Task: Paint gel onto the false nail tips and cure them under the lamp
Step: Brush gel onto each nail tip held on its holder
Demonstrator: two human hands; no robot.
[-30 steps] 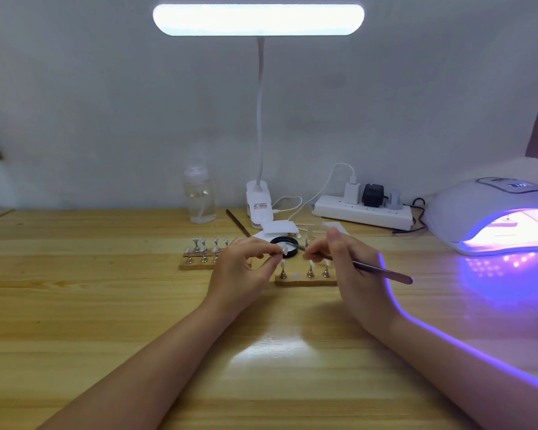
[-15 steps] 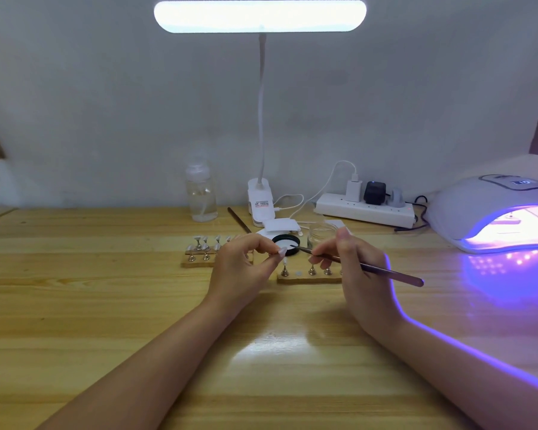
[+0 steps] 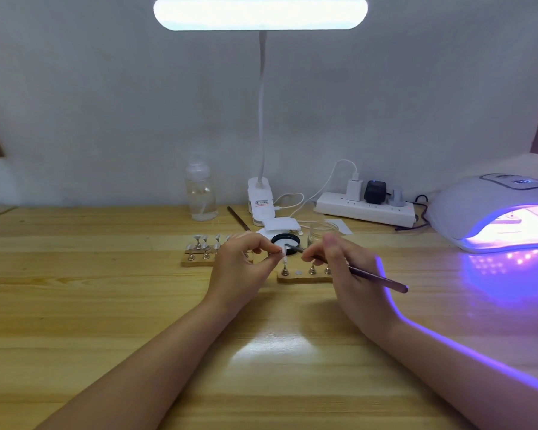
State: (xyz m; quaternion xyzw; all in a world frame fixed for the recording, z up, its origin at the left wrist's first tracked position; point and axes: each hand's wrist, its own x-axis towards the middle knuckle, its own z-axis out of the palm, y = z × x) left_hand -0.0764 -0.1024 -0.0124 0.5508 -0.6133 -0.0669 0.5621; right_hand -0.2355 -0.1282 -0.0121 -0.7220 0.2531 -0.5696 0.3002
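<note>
Right now the counter (image 3: 75, 305) carries everything, and the biggest task item, the curing lamp (image 3: 491, 212), sits lit violet at about 2 o'clock from the hands, its mouth facing the near right. Two wooden racks of tip stands lie across the middle: the left rack (image 3: 196, 259) at 9 o'clock of the hands, the right rack (image 3: 295, 276) just below them at 6 o'clock. An open gel pot (image 3: 286, 242) sits just behind, at 12 o'clock. The left hand (image 3: 239, 265) pinches a small stand with a nail tip (image 3: 282, 252) between thumb and forefinger, its grip closed tight on it. The right hand (image 3: 339, 262) has its grip curled round a brush (image 3: 376, 279), pen-style. The brush's long axis runs from 4 o'clock at its tail up to 10 o'clock at its bristles, which lie just right of the nail tip, over the pot; whether they touch the tip is too small to tell. I judge the coming stroke turns on that short gap: the tip lies at 9 o'clock from the bristles, so the right hand is the one to close it.
</note>
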